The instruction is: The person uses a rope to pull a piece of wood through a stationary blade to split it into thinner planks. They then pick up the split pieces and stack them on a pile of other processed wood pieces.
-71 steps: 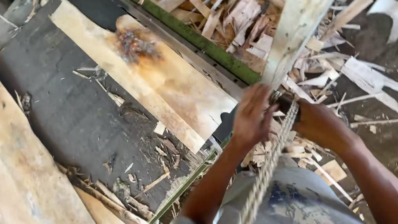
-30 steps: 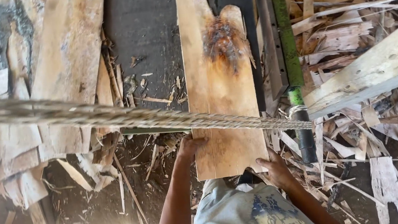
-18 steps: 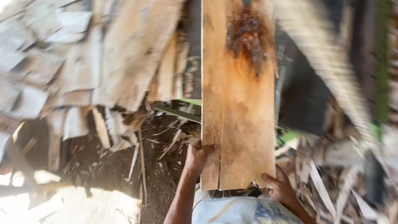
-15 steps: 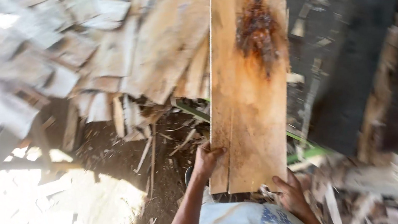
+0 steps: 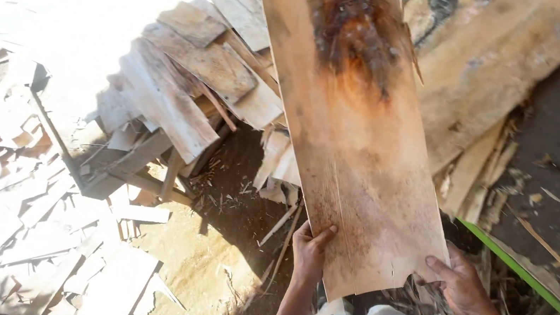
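I hold a long thin sheet of wood veneer (image 5: 355, 134) in front of me, pale orange with a dark burnt-looking stain near its far end. My left hand (image 5: 311, 250) grips its near left edge, thumb on top. Gripping the near right corner is my right hand (image 5: 461, 283), fingers curled over the frayed bottom edge. The sheet runs away from me and out of the top of the view.
A pile of veneer sheets (image 5: 192, 76) lies on a low wooden frame at the left in bright sun. Scrap strips (image 5: 58, 263) cover the ground at lower left. A wide stained sheet (image 5: 494, 46) lies at the right beside a green bar (image 5: 514, 267).
Both hands have swung the veneer sheet to the left, away from the dark belt and the rope, and it now hangs over the sunlit pile. Their grip on the near end is unchanged.
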